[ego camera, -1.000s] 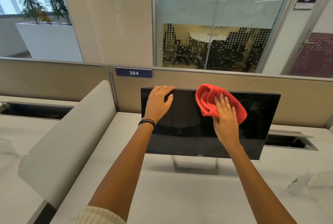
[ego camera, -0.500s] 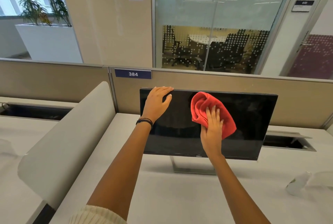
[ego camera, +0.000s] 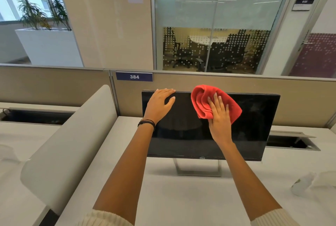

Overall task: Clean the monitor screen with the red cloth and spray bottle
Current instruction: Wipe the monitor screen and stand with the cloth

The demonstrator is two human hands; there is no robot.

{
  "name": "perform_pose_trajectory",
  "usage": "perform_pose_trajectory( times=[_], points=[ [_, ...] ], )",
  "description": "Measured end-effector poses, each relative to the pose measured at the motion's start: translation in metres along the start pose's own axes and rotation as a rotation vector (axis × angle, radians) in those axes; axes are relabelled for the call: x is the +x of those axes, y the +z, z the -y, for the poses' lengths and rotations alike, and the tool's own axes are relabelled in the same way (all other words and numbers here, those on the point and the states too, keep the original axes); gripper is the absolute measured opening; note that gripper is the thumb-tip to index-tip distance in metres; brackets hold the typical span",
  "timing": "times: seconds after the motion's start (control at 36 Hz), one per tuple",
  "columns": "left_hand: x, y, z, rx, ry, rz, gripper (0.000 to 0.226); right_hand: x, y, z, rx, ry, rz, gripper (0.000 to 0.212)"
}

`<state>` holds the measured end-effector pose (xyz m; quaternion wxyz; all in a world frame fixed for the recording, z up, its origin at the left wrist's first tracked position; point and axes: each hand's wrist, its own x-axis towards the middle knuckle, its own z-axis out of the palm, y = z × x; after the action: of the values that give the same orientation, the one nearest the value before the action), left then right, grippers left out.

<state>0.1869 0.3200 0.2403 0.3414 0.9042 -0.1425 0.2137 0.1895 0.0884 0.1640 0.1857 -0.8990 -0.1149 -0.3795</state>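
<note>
A black monitor [ego camera: 254, 125] stands on a white desk, its screen dark. My left hand [ego camera: 159, 105] grips the monitor's top edge near the left corner, fingers over the rim and thumb on the screen. My right hand [ego camera: 219, 116] presses the bunched red cloth [ego camera: 201, 100] flat against the upper middle of the screen; the cloth reaches up over the top edge. A pale, blurred spray bottle [ego camera: 302, 184] lies on the desk at the far right, apart from both hands.
A beige partition [ego camera: 300, 102] with a blue "384" plate [ego camera: 134, 76] runs behind the monitor. A curved white divider [ego camera: 72, 143] rises on the left. An open cable hatch [ego camera: 291, 140] sits behind the monitor's right side. The monitor's metal stand [ego camera: 198, 169] rests mid-desk.
My right hand dipped down and left with the cloth, then rose back to the screen's upper middle. My left hand stayed on the top edge.
</note>
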Motion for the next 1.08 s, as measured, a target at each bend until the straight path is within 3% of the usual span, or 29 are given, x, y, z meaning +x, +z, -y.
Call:
perform_pose_trajectory(
  times=[0.25, 0.39, 0.47, 0.53, 0.58, 0.67, 0.81, 0.94, 1.08],
  points=[
    [0.000, 0.000, 0.002, -0.011, 0.003, 0.012, 0.039, -0.038, 0.005, -0.026, 0.070, 0.369, -0.135, 0.062],
    [0.001, 0.000, 0.002, 0.007, 0.012, 0.027, 0.041, -0.027, 0.002, -0.007, 0.535, 0.682, -0.272, 0.056],
    [0.000, -0.002, 0.002, 0.021, 0.014, 0.042, 0.042, -0.009, -0.005, 0.009, 0.634, 0.829, -0.415, 0.054],
    [0.000, -0.003, 0.001, 0.024, 0.018, 0.046, 0.043, 0.004, -0.012, 0.019, 0.600, 0.767, -0.482, 0.054],
    [-0.001, -0.003, 0.000, 0.024, 0.021, 0.046, 0.043, 0.018, -0.016, 0.026, 0.496, 0.570, -0.482, 0.052],
    [-0.001, -0.003, -0.001, 0.026, 0.015, 0.043, 0.042, 0.030, -0.009, 0.029, 0.297, 0.357, -0.282, 0.057],
    [0.000, -0.003, -0.001, 0.037, 0.019, 0.049, 0.042, 0.013, -0.002, -0.002, 0.221, 0.120, -0.074, 0.065],
    [0.003, -0.004, 0.001, 0.051, 0.036, 0.057, 0.042, -0.003, -0.008, -0.032, 0.151, 0.108, -0.026, 0.074],
    [0.002, -0.002, 0.000, 0.043, 0.029, 0.051, 0.042, -0.026, -0.005, -0.048, 0.161, 0.291, -0.054, 0.070]
  ],
)
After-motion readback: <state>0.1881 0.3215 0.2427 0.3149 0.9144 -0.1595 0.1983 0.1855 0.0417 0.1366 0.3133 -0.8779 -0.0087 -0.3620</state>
